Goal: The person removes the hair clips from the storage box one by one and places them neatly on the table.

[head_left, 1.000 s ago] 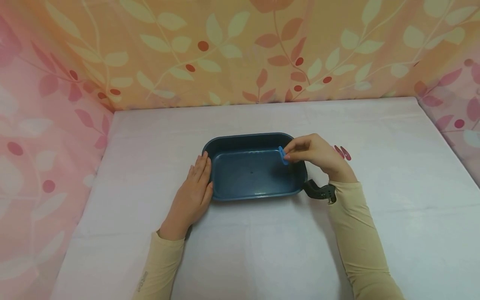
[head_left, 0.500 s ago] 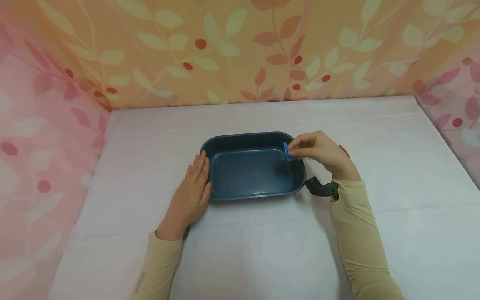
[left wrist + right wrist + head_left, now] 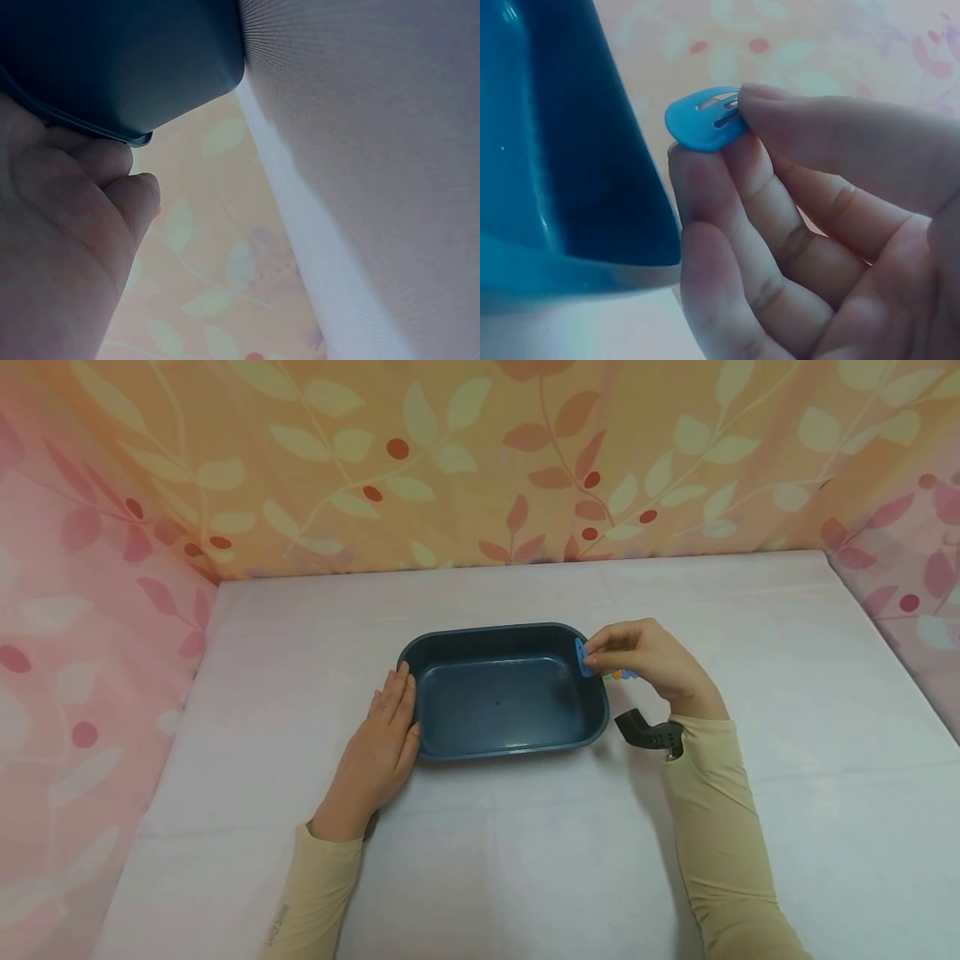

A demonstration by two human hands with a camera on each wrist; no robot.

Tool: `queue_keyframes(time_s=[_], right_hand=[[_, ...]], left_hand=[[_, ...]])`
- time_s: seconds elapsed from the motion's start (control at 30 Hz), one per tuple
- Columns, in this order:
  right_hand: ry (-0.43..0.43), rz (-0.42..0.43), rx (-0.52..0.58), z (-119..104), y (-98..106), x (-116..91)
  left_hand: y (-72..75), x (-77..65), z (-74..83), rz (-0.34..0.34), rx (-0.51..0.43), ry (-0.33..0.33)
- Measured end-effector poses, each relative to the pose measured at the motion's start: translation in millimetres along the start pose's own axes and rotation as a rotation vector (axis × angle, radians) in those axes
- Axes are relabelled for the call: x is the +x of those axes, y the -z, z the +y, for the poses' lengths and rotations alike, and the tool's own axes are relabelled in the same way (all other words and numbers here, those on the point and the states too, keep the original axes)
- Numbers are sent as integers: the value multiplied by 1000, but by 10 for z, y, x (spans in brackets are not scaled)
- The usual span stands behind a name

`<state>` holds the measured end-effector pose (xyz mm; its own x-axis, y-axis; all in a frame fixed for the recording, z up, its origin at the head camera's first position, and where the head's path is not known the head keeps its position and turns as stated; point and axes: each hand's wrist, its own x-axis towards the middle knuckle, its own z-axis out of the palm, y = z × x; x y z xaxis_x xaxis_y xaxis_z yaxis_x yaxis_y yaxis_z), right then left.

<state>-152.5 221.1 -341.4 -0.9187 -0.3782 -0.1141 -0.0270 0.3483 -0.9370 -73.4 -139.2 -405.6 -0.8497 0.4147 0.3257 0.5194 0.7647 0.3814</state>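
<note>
A dark blue rectangular tub stands on the white cloth in the head view, its inside bare. My left hand rests with straight fingers against its left rim; the left wrist view shows those fingers touching the tub's outer wall. Over the right rim, my right hand pinches a blue snap hair clip between thumb and fingers. Close up in the right wrist view, the hair clip lies across the fingertips, thumb on its slotted part. Small coloured pieces show partly under the right hand.
A white cloth covers the table. Patterned curtains hang behind it and at both sides. A black wrist-camera mount sticks out from the right sleeve, near the tub's right side.
My right hand has moved right and slightly away with the hair clip, from above the tub's inside to its right rim. Red clips behind the hand are now hidden. The left hand stays on the rim.
</note>
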Motion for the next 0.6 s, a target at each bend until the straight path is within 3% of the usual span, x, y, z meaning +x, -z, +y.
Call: queue_keyframes(time_s=[0.6], right_hand=[[-29,57,5,85,143,-52]], left_hand=[[19,2,21,-11,0,11]])
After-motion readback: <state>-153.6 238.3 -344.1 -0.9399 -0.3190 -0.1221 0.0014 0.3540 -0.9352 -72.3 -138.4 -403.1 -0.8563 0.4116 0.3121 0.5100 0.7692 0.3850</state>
